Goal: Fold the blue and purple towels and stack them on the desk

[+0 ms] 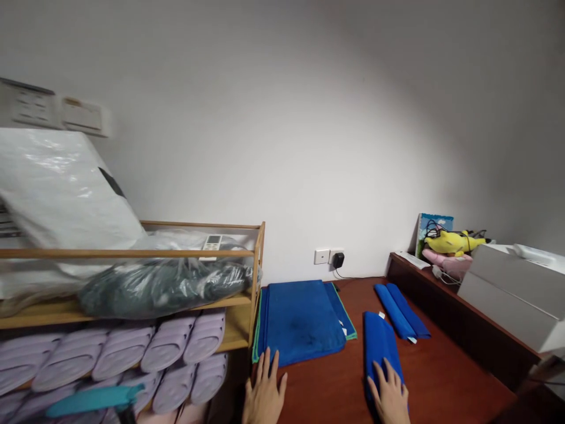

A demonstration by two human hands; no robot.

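My left hand (265, 393) has its fingers spread at the near left corner of a stack of flat blue cloths (302, 321), some with green edging. Whether its fingertips touch the stack I cannot tell. Flat on a narrow folded blue cloth (380, 338) lies my right hand (389, 390), fingers apart. Just behind and right of that cloth, two more folded blue cloths (401, 311) rest side by side on the reddish-brown tabletop (454, 371). Small white tags show on several cloths.
A wooden rack (241, 338) on the left holds lilac slippers (205, 335), plastic-wrapped goods (168, 288) and a remote control (212, 246). A black plug (338, 259) sits in the wall socket. On the right ledge are a yellow plush toy (454, 242) and a white box (512, 288).
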